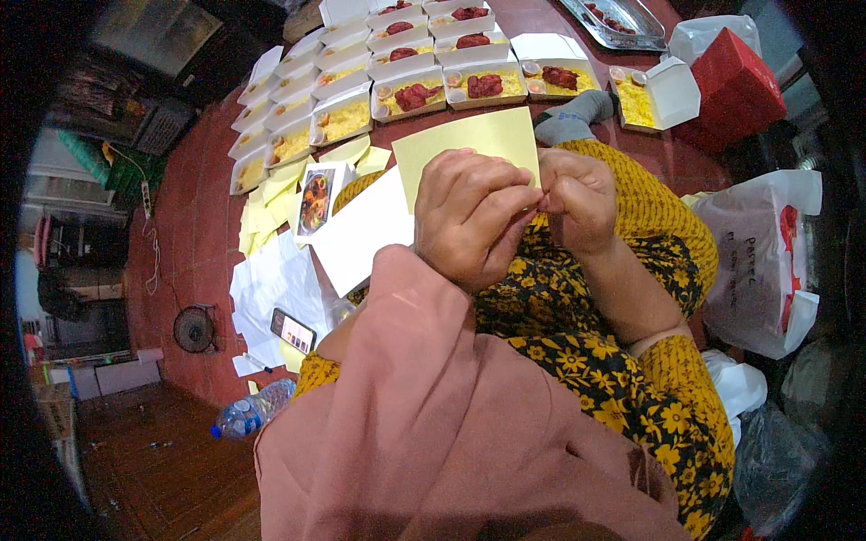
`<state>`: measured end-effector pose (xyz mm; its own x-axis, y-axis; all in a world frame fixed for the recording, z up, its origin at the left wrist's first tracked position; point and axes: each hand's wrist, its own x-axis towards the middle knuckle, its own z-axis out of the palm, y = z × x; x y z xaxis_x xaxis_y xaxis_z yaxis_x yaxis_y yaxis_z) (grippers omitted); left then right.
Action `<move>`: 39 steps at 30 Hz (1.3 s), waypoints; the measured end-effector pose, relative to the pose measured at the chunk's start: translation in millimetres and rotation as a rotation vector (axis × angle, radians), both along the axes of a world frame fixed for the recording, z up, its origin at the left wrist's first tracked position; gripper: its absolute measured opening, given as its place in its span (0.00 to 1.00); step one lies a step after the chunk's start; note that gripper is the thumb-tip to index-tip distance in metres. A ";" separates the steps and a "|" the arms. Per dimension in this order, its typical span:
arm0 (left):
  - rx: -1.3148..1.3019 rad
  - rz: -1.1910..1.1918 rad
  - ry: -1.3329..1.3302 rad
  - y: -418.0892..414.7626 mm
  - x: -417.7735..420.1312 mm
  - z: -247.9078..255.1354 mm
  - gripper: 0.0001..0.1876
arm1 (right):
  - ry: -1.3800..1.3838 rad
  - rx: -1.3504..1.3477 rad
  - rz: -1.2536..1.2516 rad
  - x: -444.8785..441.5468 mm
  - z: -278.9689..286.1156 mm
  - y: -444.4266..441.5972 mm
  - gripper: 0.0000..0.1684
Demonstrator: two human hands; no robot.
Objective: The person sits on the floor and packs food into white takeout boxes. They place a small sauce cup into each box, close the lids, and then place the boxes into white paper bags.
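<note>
My left hand (pixel 470 220) and my right hand (pixel 578 193) meet over my lap and grip a sheet of pale yellow paper (pixel 467 135) by its near right side. The fingertips of both hands touch at the paper's edge, and what lies beneath my left fingers is hidden. Left of my left hand rests a white sheet or card panel (pixel 365 233). Beside that stands a white box with a food picture (pixel 316 201). Loose yellow papers (pixel 267 213) are scattered farther left on the red floor.
Rows of open white boxes of yellow rice, several with red-sauced meat (pixel 416 97), stand ahead. One rice box (pixel 636 101) sits beyond my socked foot (pixel 575 116), near a red box (pixel 737 88). A metal tray (pixel 616 27), phone (pixel 294 331), plastic bottle (pixel 254 409) and plastic bag (pixel 758 270) lie around.
</note>
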<state>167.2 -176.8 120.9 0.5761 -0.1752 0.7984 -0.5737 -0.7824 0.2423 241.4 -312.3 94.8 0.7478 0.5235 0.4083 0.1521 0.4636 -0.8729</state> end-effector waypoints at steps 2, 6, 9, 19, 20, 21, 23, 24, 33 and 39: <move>0.042 -0.004 0.021 2.3 0.5 -1.9 0.15 | 0.034 -0.021 0.002 0.8 -1.4 -0.5 0.09; 0.065 0.005 0.048 4.4 0.0 -2.7 0.13 | 0.055 -0.104 -0.015 1.1 -2.1 0.0 0.10; 0.067 -0.002 0.139 7.2 -0.5 -5.9 0.12 | 0.108 -0.060 0.018 2.8 -10.0 3.2 0.11; 0.071 -0.015 0.352 18.0 4.4 -4.8 0.18 | 0.088 -0.084 0.093 12.9 -26.9 1.7 0.10; 0.066 -0.024 0.354 19.8 3.9 -4.5 0.18 | 0.076 -0.092 0.096 12.0 -26.0 2.2 0.10; 0.059 -0.034 0.354 21.1 4.1 -4.6 0.18 | 0.063 -0.102 0.098 11.3 -24.0 2.0 0.10; 0.085 -0.020 0.327 23.3 4.0 -4.6 0.18 | 0.064 -0.132 0.104 9.3 -19.1 1.6 0.09; 0.097 -0.013 0.314 24.2 3.5 -3.8 0.18 | 0.077 -0.154 0.107 7.8 -15.4 1.2 0.09; 0.166 0.091 0.259 24.7 -1.6 3.6 0.16 | 0.169 -0.157 0.206 7.6 -16.5 3.6 0.08; 0.216 0.133 0.191 23.4 0.0 2.4 0.17 | 0.170 -0.183 0.146 9.0 -19.9 6.1 0.07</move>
